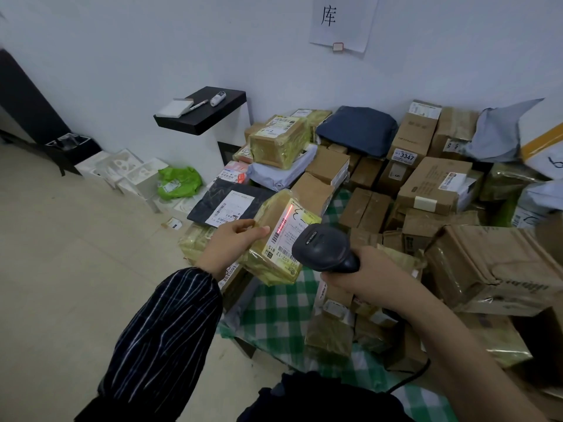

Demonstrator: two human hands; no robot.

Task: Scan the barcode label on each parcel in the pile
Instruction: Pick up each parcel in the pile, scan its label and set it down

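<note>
Over checked cloth (274, 315), parcel (281, 239) between hands (231, 246) (374, 275)

The held parcel (275, 205) was cardboard under glossy, crinkled yellowish tape, its label (285, 239) smooth white paper. The barcode scanner (323, 248) was matt black plastic. Plain boxes (432, 181) were matt brown cardboard; the checked sheet (274, 309) looked like woven cloth, the sleeve (164, 324) striped fabric.

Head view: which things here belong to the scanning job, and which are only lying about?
Belong to the job: barcode scanner in the right hand; taped parcel held by the left hand, red scan line on its label; pile of parcels.
Lying about: black shelf with pen and white pad; wall sign.
</note>
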